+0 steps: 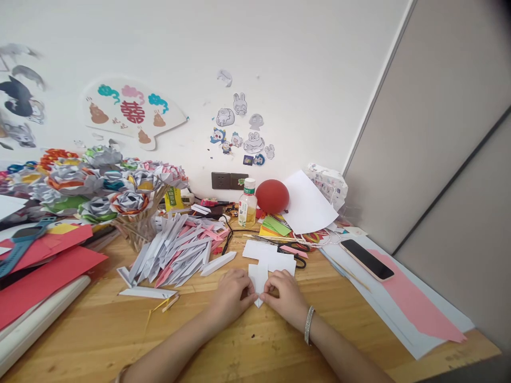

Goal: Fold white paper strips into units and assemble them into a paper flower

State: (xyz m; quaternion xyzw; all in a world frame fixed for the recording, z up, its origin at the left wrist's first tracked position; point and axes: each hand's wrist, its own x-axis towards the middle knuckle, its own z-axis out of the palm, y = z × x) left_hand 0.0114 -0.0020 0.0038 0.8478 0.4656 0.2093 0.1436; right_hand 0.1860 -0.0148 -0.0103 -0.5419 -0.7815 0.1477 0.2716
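A small white paper strip [258, 276] lies on the wooden table, its near end folded to a point. My left hand [233, 292] pinches the left side of that folded end between thumb and fingers. On the opposite side my right hand [286, 296], with a beaded bracelet at the wrist, pinches the right edge in the same way. Just beyond the strip are more white paper pieces [279, 260], partly over black-handled scissors [300, 261]. To the left is a big pile of folded white and pink paper strips [179, 252].
Paper flowers [131, 202] on sticks stand in a vase at the left, near red paper [59, 266] and a blue watch [24, 242]. A bottle [247, 205] and a red balloon [272, 196] sit by the wall. A phone [367, 259] lies right, beside pink paper [419, 300].
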